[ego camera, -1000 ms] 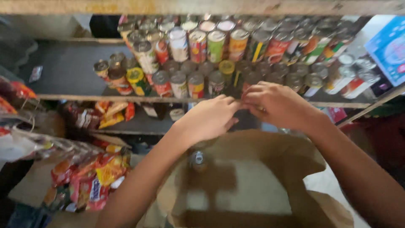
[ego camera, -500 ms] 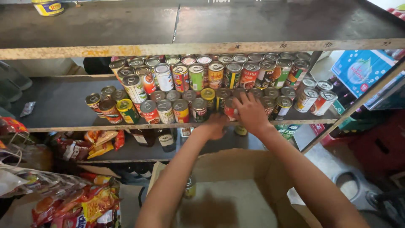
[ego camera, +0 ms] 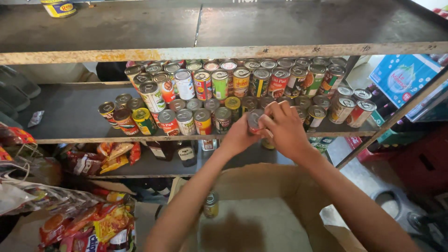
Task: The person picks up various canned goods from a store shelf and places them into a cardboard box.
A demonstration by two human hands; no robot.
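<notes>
Nearest the viewer, an open cardboard box (ego camera: 261,205) is seen below the arms, with one small can (ego camera: 211,205) standing at its near-left inside edge. Above it, at the front edge of the middle shelf (ego camera: 70,112), a tin can (ego camera: 255,120) is held between both hands. The left hand (ego camera: 240,135) is closed around its lower left side, and the right hand (ego camera: 284,128) is wrapped over its right side and top, the fingers curled narrow. The can is held roughly upright, its long axis tilted slightly towards the viewer, so that the ring-pull lid faces up and near.

The step in hand is judged to be the placing of this can in the front row. A gap beside the standing cans (ego camera: 196,119) would be needed next, with the base lowered flat. Behind, further rows of cans (ego camera: 261,77) are packed upright to the far side.
</notes>
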